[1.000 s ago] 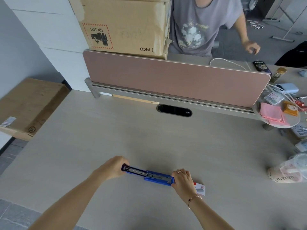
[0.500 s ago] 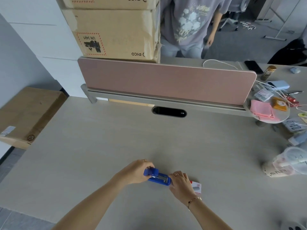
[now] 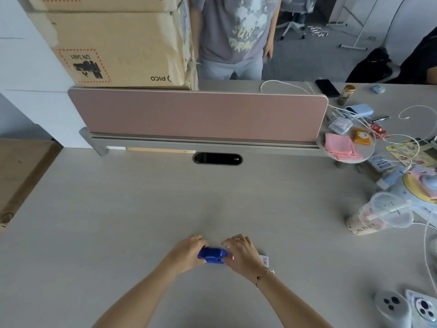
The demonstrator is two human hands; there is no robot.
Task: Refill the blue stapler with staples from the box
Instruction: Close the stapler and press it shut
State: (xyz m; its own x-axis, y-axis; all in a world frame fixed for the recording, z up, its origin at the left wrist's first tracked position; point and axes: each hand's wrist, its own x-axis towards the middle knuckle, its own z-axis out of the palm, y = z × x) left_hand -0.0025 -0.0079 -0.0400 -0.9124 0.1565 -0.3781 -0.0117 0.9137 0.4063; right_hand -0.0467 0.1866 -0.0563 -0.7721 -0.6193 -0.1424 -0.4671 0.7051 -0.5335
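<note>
The blue stapler (image 3: 212, 255) lies folded shut on the pale desk (image 3: 142, 209), near the front edge. My left hand (image 3: 189, 253) grips its left end. My right hand (image 3: 243, 253) holds its right end, fingers curled over the top. Only the stapler's middle shows between the hands. A small white staple box (image 3: 264, 260) with red print peeks out just right of my right hand, mostly hidden behind it.
A pink divider panel (image 3: 196, 114) stands at the desk's back with cardboard boxes (image 3: 113, 43) and a standing person (image 3: 234, 36) behind it. A plastic cup (image 3: 378, 216), cables and small items crowd the right side. A brown box (image 3: 21, 171) sits at left.
The stapler was spread open flat with its metal track showing; my left hand has swung the top over to the right, and the stapler is now folded shut between both hands.
</note>
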